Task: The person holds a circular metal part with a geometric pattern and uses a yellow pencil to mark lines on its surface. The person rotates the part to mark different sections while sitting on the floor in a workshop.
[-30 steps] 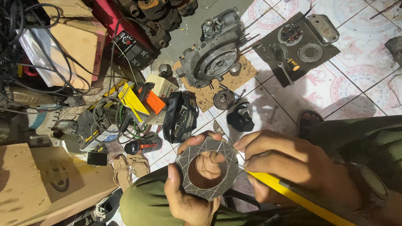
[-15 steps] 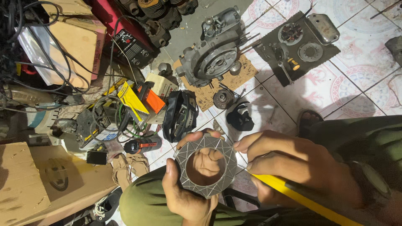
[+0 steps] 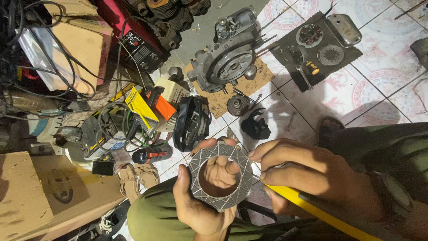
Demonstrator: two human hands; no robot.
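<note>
Head view, looking down on a tiled floor (image 3: 383,96) crowded with parts. At far left, cardboard boxes (image 3: 26,201) and a tangle of black cables (image 3: 53,58) lie beside a yellow-and-orange packet (image 3: 145,107); below these, a dark cylindrical can (image 3: 151,155) lies on its side. Towards the centre, a grey engine casing (image 3: 229,60) rests on a brown cardboard sheet (image 3: 258,78), with a small gear piece (image 3: 238,105) just beside its lower edge. In the lower centre, the left hand (image 3: 198,209) holds a flat grey ring-shaped disc (image 3: 220,176), its face scored with crossing lines: the thumb lies along the disc's left rim, the palm and heel sit under its lower edge, and the fingers (image 3: 225,167) curl up behind it, showing through the central hole and above its top edge. The left fingers are thus closed on the disc, which is held above the person's green-clad lap, clear of the floor. Immediately to the right, the right hand (image 3: 307,178) is clenched around a yellow-handled tool (image 3: 312,212), its fingertips just beside the disc's right rim; the tool's tip is hidden where it meets the disc. At upper right, a dark mat (image 3: 352,56) carries round metal parts (image 3: 331,54) and a grey cover (image 3: 344,29).
</note>
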